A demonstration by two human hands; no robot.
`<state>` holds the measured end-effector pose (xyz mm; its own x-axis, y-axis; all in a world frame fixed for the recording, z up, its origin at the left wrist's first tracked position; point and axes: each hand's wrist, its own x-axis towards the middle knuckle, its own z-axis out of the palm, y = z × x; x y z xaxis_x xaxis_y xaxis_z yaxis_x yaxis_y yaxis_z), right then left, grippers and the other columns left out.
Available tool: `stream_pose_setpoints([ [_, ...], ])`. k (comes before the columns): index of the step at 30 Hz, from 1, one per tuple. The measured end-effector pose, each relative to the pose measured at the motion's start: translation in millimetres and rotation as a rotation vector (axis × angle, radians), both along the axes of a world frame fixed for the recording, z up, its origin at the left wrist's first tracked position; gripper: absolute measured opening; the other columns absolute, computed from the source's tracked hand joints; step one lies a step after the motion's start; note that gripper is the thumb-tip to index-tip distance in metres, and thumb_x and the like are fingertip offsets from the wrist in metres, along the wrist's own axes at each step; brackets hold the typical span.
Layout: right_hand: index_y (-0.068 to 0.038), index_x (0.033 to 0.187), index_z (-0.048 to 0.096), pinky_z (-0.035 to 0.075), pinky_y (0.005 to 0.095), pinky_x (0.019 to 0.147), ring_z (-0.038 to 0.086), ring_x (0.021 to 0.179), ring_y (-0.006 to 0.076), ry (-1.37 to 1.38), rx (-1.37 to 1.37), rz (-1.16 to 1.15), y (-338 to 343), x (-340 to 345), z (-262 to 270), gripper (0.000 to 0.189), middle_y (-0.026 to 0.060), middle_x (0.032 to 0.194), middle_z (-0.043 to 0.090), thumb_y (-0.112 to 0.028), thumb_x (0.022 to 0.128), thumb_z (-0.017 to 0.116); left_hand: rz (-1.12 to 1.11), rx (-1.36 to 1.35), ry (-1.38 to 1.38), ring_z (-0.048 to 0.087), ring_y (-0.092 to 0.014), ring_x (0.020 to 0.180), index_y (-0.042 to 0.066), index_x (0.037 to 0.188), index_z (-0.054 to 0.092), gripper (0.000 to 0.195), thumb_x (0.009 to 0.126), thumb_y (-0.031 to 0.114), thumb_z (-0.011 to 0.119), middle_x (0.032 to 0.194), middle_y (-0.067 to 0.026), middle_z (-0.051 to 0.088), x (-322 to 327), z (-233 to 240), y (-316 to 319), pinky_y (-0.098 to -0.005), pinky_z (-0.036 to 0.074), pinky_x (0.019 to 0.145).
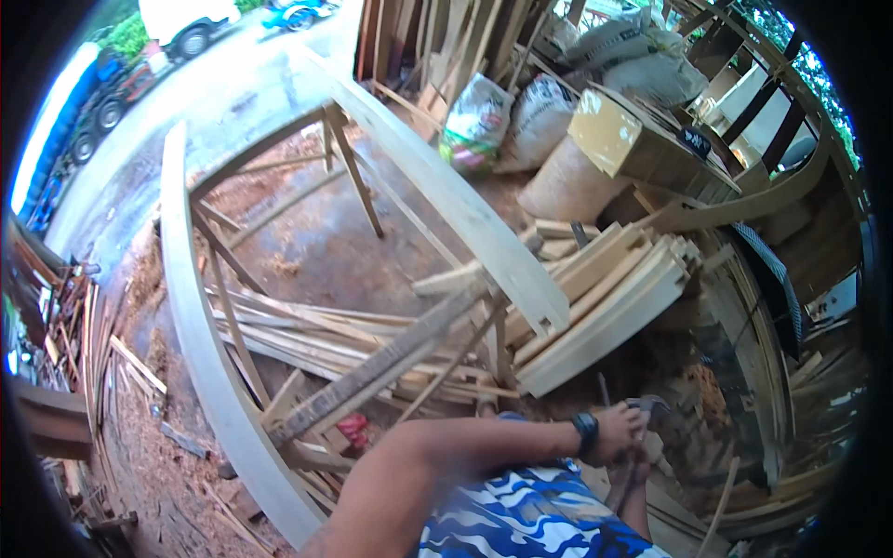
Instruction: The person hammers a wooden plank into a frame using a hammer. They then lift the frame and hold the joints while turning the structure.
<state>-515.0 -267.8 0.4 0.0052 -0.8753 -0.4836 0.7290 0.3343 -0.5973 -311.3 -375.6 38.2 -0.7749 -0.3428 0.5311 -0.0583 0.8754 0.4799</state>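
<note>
At the lower right, my left hand (617, 431), with a dark watch on its wrist, is curled at the neck of a claw hammer (650, 404). Just below it and close against it, my right hand (633, 466) is closed around the handle, partly hidden by the left. A thin metal tool (603, 388) sticks up beside the left hand; its lower end is hidden. Both hands are low in front of my blue and white patterned clothing (516, 513). Beyond them lies a stack of notched pale boards (603, 328).
Two long planed boards (446, 195) (185, 279) rest across wooden trestles (377, 363). Loose strips (300, 328) lie below. Filled sacks (478, 118), a cardboard box (607, 132) and curved timber (760, 202) stand behind. Scraps and shavings (160, 481) cover ground at left; trucks (188, 28) stand outside.
</note>
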Motion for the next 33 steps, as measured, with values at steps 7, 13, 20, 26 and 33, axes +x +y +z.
stream_pose_setpoints([
  [7, -0.008, 0.129, 0.054, 0.055, 0.0469, 0.089, 0.062, 0.107, 0.0298, 0.138, -0.162, 0.003, -9, -40, -24, 0.047, 0.0137, 0.123, 0.059, -0.035, 0.091, 0.059, -0.051, -0.201, 0.110, 0.048, -0.029, 0.112, 0.002, 0.118, 0.058, 0.052, 0.077, 0.033, 0.066, 0.122, -0.0148, 0.050, -37, -37, 18, -0.0402, 0.044, 0.095],
  [13, -0.010, 0.114, 0.061, 0.055, 0.0429, 0.073, 0.064, 0.097, 0.0266, 0.389, 0.201, -0.237, -10, 126, 126, 0.041, 0.0105, 0.113, 0.063, -0.039, 0.086, 0.063, -0.300, 0.075, -0.039, 0.048, -0.038, 0.124, 0.006, 0.129, 0.053, 0.069, 0.063, 0.008, 0.073, 0.133, -0.0175, 0.046, -8, -37, 18, -0.0436, 0.052, 0.094],
  [20, -0.001, 0.111, 0.063, 0.055, 0.0373, 0.074, 0.064, 0.085, 0.0206, 0.099, 0.153, 0.174, 26, -51, -41, 0.042, 0.0101, 0.097, 0.066, -0.037, 0.091, 0.057, 0.652, 0.089, -0.532, 0.051, -0.044, 0.117, 0.003, 0.122, 0.062, 0.044, 0.079, 0.012, 0.058, 0.129, -0.0244, 0.053, 49, -46, -110, -0.0479, 0.041, 0.106],
  [26, 0.000, 0.108, 0.064, 0.053, 0.0381, 0.071, 0.066, 0.080, 0.0221, 0.753, 0.485, -0.027, -1, -100, -70, 0.039, 0.0129, 0.092, 0.068, -0.028, 0.081, 0.067, 1.146, 0.368, -0.539, 0.062, -0.028, 0.076, 0.007, 0.085, 0.070, 0.023, 0.089, 0.028, 0.060, 0.087, -0.0110, 0.066, 181, -110, -246, -0.0429, 0.050, 0.065],
  [33, 0.005, 0.102, 0.066, 0.056, 0.0418, 0.080, 0.069, 0.093, 0.0332, 1.310, 1.041, -0.160, 71, -159, -96, 0.040, 0.0222, 0.096, 0.069, -0.023, 0.074, 0.072, 1.048, 0.685, 0.130, 0.067, -0.033, 0.084, 0.000, 0.096, 0.068, 0.041, 0.095, 0.038, 0.053, 0.097, -0.0153, 0.069, 224, -202, -347, -0.0429, 0.055, 0.064],
])
